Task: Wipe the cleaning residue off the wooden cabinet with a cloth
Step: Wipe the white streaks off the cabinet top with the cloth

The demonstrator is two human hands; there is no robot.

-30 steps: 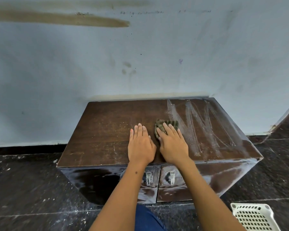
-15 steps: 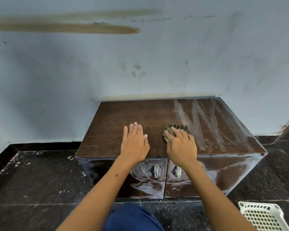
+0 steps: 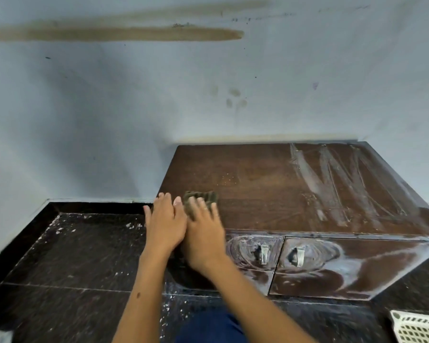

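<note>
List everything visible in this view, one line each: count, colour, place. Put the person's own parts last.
wooden cabinet: one, dark brown, against the wall, right of centre.
cleaning residue: white streaks, on the right part of the cabinet top and smeared over the front.
cloth: one, dark olive, on the top near its front left corner.
drawer handles: two, metallic, on the cabinet front.
wall: pale blue, behind, with a brown smear high up.
floor: dark tiles, speckled white.
basket: one, white, perforated, bottom right corner.
left hand: flat, at the cabinet's left front corner.
right hand: flat, pressing the cloth.
</note>
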